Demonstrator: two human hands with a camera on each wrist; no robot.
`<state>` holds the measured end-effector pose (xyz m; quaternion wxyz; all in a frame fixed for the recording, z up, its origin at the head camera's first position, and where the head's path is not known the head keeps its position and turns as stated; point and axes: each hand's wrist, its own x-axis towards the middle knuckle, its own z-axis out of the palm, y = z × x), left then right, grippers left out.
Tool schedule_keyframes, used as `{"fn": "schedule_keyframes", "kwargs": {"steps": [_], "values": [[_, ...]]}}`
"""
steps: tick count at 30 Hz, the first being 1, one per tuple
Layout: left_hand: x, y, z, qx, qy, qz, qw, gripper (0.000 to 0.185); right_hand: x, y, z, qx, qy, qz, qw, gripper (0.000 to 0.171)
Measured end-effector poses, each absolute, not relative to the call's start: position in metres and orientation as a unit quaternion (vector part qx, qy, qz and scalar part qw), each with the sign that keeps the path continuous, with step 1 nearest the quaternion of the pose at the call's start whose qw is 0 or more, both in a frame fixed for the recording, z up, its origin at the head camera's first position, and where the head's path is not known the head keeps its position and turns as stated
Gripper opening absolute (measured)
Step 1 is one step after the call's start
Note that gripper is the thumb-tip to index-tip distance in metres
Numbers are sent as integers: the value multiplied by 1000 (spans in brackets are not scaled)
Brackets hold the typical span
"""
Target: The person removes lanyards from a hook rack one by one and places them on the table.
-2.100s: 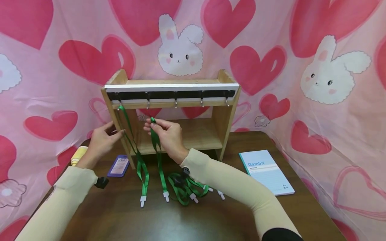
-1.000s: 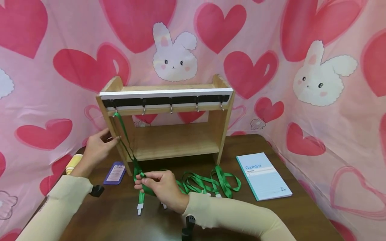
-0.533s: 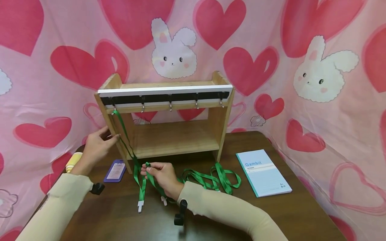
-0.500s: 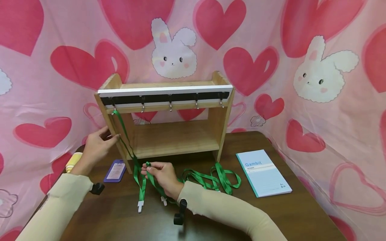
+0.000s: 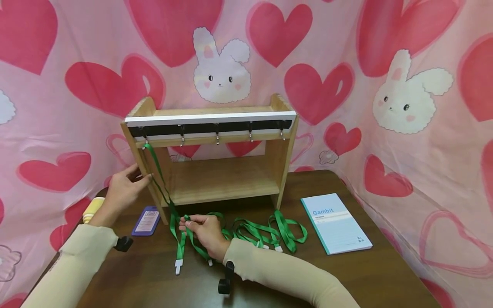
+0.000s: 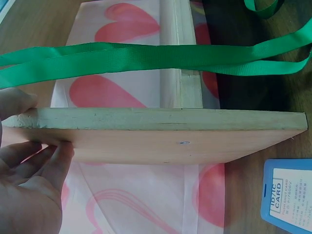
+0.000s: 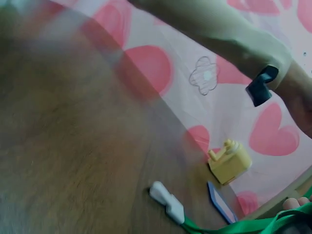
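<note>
My left hand (image 5: 125, 190) grips the left side panel of a wooden shelf (image 5: 275, 171), thumb on the front edge and fingers on the outer face. From the leftmost metal hook hangs a green lanyard (image 5: 155, 160), its white clip (image 5: 179, 265) low over the table; the left wrist view shows its doubled strap crossing in front of the panel. Just right of it, my right hand (image 5: 208, 235) pinches another green lanyard (image 5: 191, 239) near the tabletop. Several more hooks (image 5: 182, 139) along the black strip carry nothing.
More green lanyards (image 5: 285, 231) lie in loops before the shelf. A purple-blue card holder (image 5: 146, 221) and a yellow pump bottle (image 7: 229, 163) are at the left, a Gambit notebook (image 5: 336, 223) at the right. Heart-printed cloth hangs behind the brown table (image 5: 146, 282).
My right hand has come down with its lanyard from close below the second hook to near the tabletop. The left hand stays on the panel, and the first lanyard still hangs.
</note>
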<state>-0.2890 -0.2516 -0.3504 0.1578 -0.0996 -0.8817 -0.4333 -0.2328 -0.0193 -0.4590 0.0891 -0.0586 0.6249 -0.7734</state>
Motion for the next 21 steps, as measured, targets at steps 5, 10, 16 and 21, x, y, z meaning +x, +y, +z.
{"fn": "schedule_keyframes", "kwargs": {"steps": [5,10,16,21], "values": [[-290,-252,-351,-94,-882,-433,161,61,-238,-20,-466,-63,642,-763,42,21],[-290,-252,-350,-94,-878,-442,158,61,-247,-15,-472,-45,667,-743,19,20],[-292,-252,-348,-95,-878,-443,156,60,-254,-10,-473,-32,674,-738,24,20],[-291,-252,-350,-97,-880,-440,154,60,-255,-9,-479,-13,686,-727,18,19]]}}
